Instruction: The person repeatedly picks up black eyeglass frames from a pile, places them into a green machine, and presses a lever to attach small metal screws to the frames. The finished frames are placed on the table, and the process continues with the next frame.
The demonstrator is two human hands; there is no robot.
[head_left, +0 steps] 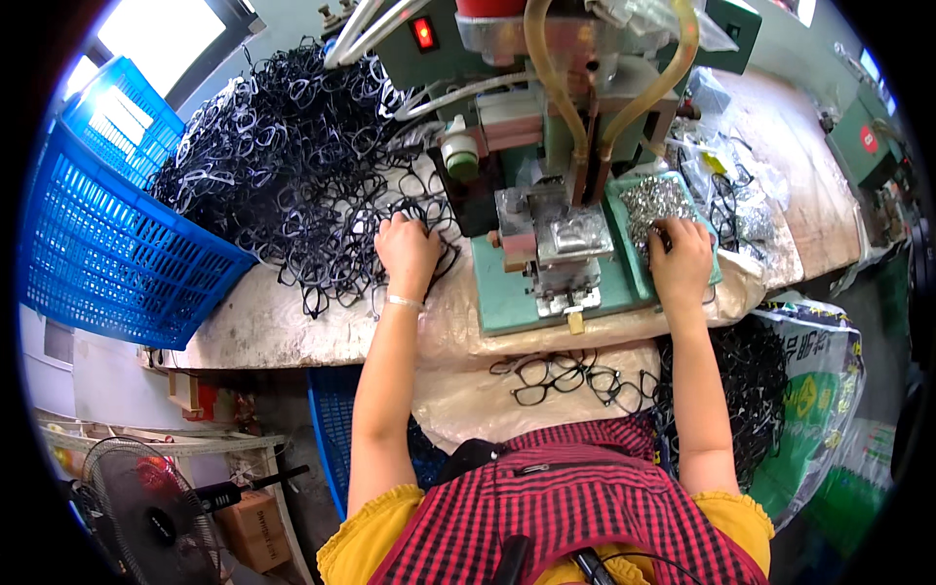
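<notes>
The left hand (pixel 408 255) is lowered at the near right edge of a broad heap of black plastic eyeglass frames (pixel 283 156); its fingers are bent among them, and I cannot tell whether they grasp 1. The heap spreads ahead and to the left of these fingers, with a tall blue slatted plastic basket (pixel 127 229) farther left.

The right hand (pixel 685 258) has its fingers curled at a shallow green rectangular tray (pixel 630 261), touching or just above the small shiny silver metal pieces (pixel 655 203) in it; whether any piece is pinched is hidden.

Between the 2 hands' fingers sits a silver metal block fixture (pixel 577 236) on a flat green machine base (pixel 507 304). Nearer the body than both sets of fingers lie several loose black frames (pixel 551 377).
</notes>
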